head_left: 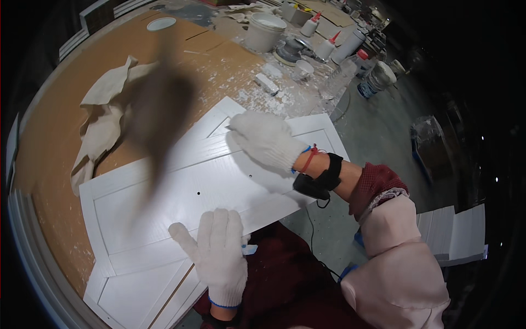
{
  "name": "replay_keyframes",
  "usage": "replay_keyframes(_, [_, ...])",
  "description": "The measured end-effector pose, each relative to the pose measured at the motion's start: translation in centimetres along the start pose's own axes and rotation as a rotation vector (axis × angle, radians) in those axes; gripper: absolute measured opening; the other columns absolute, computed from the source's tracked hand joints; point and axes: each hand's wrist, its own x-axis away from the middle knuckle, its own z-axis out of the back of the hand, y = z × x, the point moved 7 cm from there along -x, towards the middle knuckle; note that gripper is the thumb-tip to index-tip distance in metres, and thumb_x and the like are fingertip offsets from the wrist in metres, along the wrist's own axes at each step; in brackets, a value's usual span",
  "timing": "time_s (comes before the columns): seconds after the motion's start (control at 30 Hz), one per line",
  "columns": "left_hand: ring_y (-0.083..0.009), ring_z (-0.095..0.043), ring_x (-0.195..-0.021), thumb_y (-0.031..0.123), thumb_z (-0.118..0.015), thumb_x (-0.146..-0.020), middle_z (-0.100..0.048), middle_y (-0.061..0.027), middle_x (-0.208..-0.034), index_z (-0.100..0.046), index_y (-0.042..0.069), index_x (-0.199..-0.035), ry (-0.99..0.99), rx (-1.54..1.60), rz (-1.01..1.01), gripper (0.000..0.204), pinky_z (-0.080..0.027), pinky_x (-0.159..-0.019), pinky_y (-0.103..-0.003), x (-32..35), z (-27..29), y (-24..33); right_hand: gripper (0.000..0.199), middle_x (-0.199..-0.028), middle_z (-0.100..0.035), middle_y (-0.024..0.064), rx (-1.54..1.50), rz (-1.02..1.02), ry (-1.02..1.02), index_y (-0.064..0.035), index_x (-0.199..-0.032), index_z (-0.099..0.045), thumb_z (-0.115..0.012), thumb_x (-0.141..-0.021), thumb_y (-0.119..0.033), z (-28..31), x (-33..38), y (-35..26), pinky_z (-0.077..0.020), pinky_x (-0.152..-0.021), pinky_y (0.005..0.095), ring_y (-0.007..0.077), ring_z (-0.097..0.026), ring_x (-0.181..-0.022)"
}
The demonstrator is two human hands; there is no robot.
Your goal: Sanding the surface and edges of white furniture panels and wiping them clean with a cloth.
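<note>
A white panelled cabinet door (181, 197) lies flat on a brown workbench (49, 137). My left hand (219, 255), in a white knitted glove, rests flat on the door's near edge with fingers apart. My right hand (266, 140), also gloved, presses palm down on the door's far right part. Neither hand holds anything. A dark blurred streak (159, 115) hangs across the view over the door's left part; I cannot tell what it is.
A crumpled beige cloth (101, 118) lies left of the door. Behind it stand a white bucket (263, 30), glue bottles (329, 46), a small cup (303, 68) and a white block (267, 83). More white panels (455, 233) are stacked at the right, over the floor.
</note>
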Motion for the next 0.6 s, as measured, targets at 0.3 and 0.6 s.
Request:
replay_keyframes(0.3, [-0.0219,-0.050,-0.074,0.015,-0.070,-0.067,-0.048,-0.0029,-0.079,-0.058,0.007,-0.091,0.043,-0.035,-0.069,0.028,-0.029,-0.097,-0.053,0.1,0.4,0.6,0.027,-0.095,-0.068,0.0207,0.067,-0.530,0.271,-0.0059,-0.100,-0.065,-0.052,-0.092,-0.028,2.9,10.9,23.8,-0.0509,-0.081,0.0491,0.0408,-0.065,-0.093])
replay_keyframes(0.6, [-0.0259,-0.048,-0.075,0.015,-0.066,-0.072,-0.048,-0.0076,-0.081,-0.056,0.006,-0.092,-0.071,-0.073,-0.076,0.024,-0.030,-0.095,-0.050,0.0,-0.1,0.7,0.027,-0.101,-0.067,0.0163,-0.035,-0.086,0.265,-0.0077,-0.104,-0.065,-0.053,-0.093,-0.029,2.2,9.3,19.2,-0.0515,-0.084,0.0439,0.0367,-0.064,-0.097])
